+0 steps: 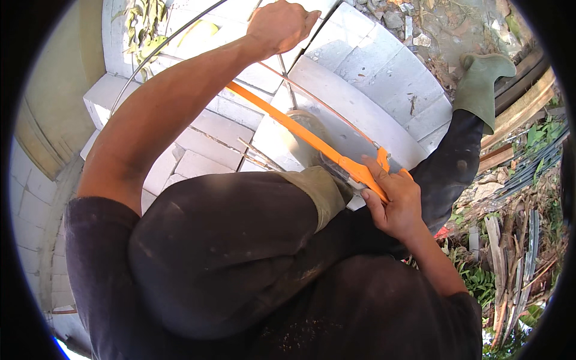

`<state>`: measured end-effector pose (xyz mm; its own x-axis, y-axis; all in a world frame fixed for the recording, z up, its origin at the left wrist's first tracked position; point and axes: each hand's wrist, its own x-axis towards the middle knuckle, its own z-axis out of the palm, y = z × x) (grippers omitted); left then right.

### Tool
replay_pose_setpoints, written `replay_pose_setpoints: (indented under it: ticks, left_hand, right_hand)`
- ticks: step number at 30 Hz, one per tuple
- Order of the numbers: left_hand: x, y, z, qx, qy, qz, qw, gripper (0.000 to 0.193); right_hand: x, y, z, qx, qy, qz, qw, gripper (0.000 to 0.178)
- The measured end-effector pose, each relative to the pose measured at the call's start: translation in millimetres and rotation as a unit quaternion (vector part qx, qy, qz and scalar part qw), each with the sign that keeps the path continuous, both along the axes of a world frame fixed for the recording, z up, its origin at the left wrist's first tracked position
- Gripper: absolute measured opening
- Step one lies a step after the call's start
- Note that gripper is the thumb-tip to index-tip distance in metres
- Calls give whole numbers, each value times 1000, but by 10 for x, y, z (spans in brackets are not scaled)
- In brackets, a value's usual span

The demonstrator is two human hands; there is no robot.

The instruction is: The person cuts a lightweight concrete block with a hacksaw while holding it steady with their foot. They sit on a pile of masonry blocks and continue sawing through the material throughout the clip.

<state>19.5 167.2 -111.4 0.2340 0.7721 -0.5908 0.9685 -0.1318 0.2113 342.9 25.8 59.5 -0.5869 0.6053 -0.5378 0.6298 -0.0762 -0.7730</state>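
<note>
The right hand (397, 201) grips the near end of an orange-framed metal hacksaw (300, 131), slanting above pale rectangular blocks (369, 57). The left hand (281, 27) is curled near a thin grey metal rod (287, 84); whether it grips that cannot be told.

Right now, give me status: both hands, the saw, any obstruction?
Right hand gripping orange hacksaw by handle. Left hand curled shut, contents unclear. Blade crosses thin rod in view, contact unclear. Left forearm hides hacksaw's far end.
</note>
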Motion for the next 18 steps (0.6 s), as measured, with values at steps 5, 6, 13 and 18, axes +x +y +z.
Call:
replay_pose_setpoints:
  ticks: [5, 6, 13, 18]
  left_hand:
    - [-11, 0, -15, -8, -13, 23, 1000, 64]
    - [-18, -8, -11, -2, -7, 17, 1000, 64]
    - [36, 49, 18, -20, 21, 37, 999, 64]
    - [-27, -23, 0, 4, 4, 22, 1000, 64]
  right_hand:
    - [-213, 25, -130, 30, 18, 5, 999, 53]
    - [-80, -7, -48, 29, 19, 4, 999, 53]
    - [-117, -8, -189, 39, 9, 5, 999, 54]
    - [-66, 75, -95, 55, 26, 27, 998, 56]
